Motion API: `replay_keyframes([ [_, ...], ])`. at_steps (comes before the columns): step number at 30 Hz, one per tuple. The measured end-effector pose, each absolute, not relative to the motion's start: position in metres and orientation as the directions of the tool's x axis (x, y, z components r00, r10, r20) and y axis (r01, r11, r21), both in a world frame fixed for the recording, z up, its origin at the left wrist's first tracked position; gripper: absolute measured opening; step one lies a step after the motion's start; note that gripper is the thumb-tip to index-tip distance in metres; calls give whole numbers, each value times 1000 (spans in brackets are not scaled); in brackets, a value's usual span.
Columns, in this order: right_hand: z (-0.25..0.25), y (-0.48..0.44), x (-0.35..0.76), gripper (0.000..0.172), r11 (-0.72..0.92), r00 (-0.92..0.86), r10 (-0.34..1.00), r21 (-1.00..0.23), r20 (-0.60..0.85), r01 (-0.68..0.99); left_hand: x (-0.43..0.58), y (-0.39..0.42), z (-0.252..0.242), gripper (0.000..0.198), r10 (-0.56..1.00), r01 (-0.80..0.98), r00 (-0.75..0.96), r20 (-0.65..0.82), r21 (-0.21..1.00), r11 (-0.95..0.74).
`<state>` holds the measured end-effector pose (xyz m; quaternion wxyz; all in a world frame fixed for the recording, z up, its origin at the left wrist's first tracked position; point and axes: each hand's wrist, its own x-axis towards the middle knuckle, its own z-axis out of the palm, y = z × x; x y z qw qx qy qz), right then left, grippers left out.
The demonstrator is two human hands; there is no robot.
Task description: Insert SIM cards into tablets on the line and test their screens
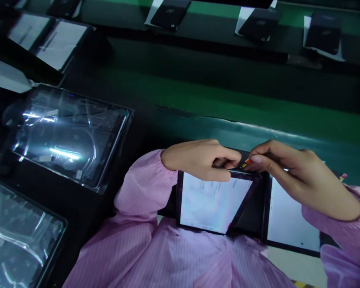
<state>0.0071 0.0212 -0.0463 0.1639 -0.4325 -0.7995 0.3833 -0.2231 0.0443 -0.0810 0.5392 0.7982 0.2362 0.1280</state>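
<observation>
Both hands meeting at the far edge of a lit tablet [211, 204], near centre, just in front of the pink-sleeved arms. Left hand [201, 160] curled, fingers pressed down on the tablet's top edge. Right hand [291, 170] pinching a small red-and-yellow tab [246, 162] between thumb and forefinger, right at the left fingertips. Second white screen [291, 220] just right of it. Far left: glossy plastic-wrapped trays [69, 136]. Far across the green belt [228, 108]: dark devices on paper [169, 14].

Both hands, left hand [202, 159] and right hand [300, 176], pinch a small red-and-yellow tab [246, 162] at the top edge of a black-framed white-screened tablet [213, 204].
</observation>
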Motion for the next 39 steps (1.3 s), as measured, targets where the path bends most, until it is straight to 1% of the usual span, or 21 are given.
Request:
replay_keyframes([
  [3, -44, 20, 6, 16, 363, -585, 808, -719, -73, 592, -215, 50, -85, 18, 471, 168, 882, -17, 945, -282],
  [5, -43, 21, 5, 17, 364, -594, 800, -717, -86, 594, -215, 53, -88, 26, 489, 111, 872, 16, 967, -230],
  [7, -43, 23, 1, 20, 367, -612, 785, -725, -95, 583, -221, 52, -91, 28, 553, 65, 833, 15, 990, -125],
  [10, -43, 26, -10, 24, 388, -649, 752, -720, -114, 576, -238, 42, -91, 25, 664, 46, 744, -77, 997, 64],
  [13, -45, 29, -27, 23, 443, -715, 687, -706, -129, 553, -251, 23, -90, 25, 802, 10, 584, -126, 989, 149],
  [15, -47, 31, -37, 21, 487, -760, 639, -702, -119, 519, -254, 10, -91, 28, 888, -39, 442, -129, 986, 162],
  [17, -47, 33, -45, 19, 522, -789, 605, -693, -109, 496, -251, -1, -94, 30, 938, -69, 325, -124, 986, 155],
  [20, -47, 34, -50, 17, 552, -809, 576, -674, -117, 490, -246, -9, -100, 31, 968, -79, 228, -106, 989, 127],
  [23, -46, 35, -50, 18, 564, -808, 573, -648, -139, 512, -243, -9, -104, 31, 974, -79, 201, -102, 990, 120],
  [28, -44, 37, -52, 22, 574, -804, 557, -605, -206, 552, -243, -7, -105, 33, 973, -124, 203, -110, 983, 137],
  [31, -42, 39, -53, 22, 593, -814, 542, -591, -210, 547, -243, -6, -105, 32, 973, -136, 205, -108, 981, 138],
  [35, -43, 42, -55, 18, 617, -860, 468, -622, -203, 482, -242, -5, -104, 32, 973, -154, 207, -99, 979, 133],
  [39, -46, 44, -57, 20, 581, -882, 425, -686, -203, 438, -241, -4, -105, 31, 976, -180, 201, -88, 976, 125],
])
